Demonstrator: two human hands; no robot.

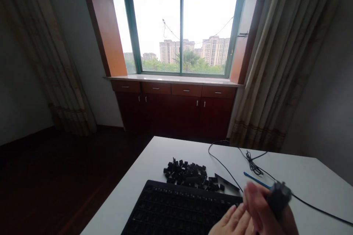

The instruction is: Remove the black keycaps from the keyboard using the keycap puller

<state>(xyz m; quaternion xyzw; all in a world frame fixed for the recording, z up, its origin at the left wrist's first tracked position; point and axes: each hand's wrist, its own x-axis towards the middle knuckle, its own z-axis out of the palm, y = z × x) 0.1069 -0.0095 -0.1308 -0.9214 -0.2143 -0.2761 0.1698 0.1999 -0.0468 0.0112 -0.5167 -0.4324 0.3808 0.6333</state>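
Note:
My right hand [268, 209] is raised at the lower right, its fingers closed on a dark grey keycap [280, 196] that is blurred and close to the camera. My left hand [234, 222] lies just beside and below it, fingers stretched out over the right end of a black keyboard [179, 205]. The keyboard rests on a white table [138, 169], and its key positions look bare of caps. Behind its back edge lies a heap of loose black keycaps [187, 172]. A long black bar-shaped keycap [226, 182] lies to the right of the heap.
A thin blue stick-like tool [256, 179] lies behind my right hand. Black cable [252, 163] is bundled at the table's back right, with strands running across the top. A low red-brown cabinet [173, 114] stands beyond, under a window.

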